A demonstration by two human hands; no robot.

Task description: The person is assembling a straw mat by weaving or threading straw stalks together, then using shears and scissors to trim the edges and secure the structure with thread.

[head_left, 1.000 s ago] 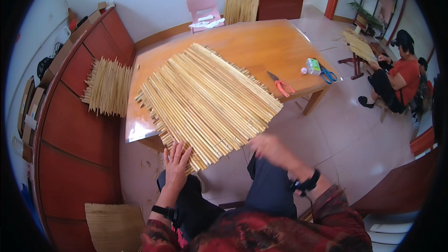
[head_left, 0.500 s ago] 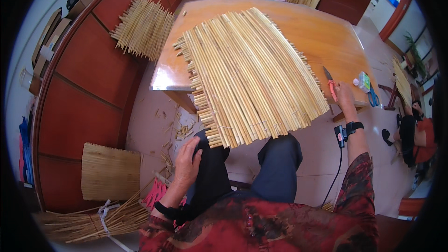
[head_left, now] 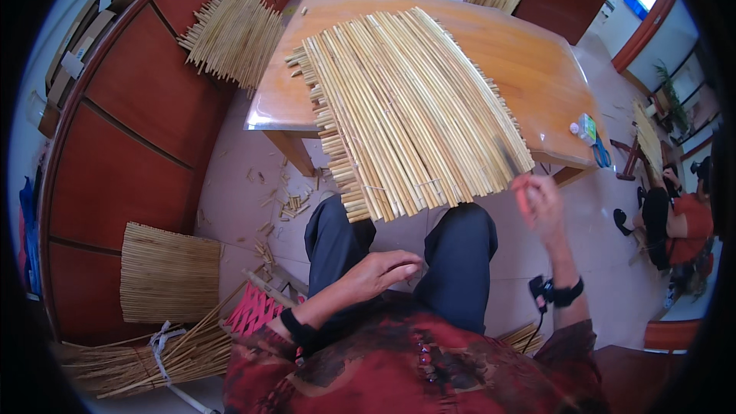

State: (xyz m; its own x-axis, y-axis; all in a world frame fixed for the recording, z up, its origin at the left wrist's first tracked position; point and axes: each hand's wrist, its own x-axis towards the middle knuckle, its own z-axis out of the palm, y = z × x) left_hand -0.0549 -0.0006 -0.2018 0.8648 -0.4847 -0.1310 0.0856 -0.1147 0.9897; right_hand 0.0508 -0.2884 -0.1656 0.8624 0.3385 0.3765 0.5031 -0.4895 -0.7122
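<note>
A mat of straw-coloured reed stalks (head_left: 414,115) tied side by side lies over the table, its near edge jutting out above my knees. Beside the mat's near right corner, my right hand (head_left: 543,203) is closed around the red handle of a pointed tool (head_left: 523,198). Motion smears its dark blade, so whether it is a knife or snips I cannot make out. My left hand (head_left: 381,272) is held over my lap near my left thigh, fingers stretched out with nothing in them. Thread stitches show along the mat's near edge.
A wooden table (head_left: 537,77) carries a small green-and-white box (head_left: 586,129) and blue-handled scissors (head_left: 602,155) at its right edge. Reed mats (head_left: 234,34) lean against red cabinets (head_left: 126,130). Cut stalk pieces (head_left: 295,203) litter the floor. A reed bundle (head_left: 130,364) lies lower left; another person (head_left: 682,222) sits right.
My right hand has brought the red-handled tool down and left from the tabletop to the mat's near right corner. My left hand has moved right, from beside my left knee to over my lap.
</note>
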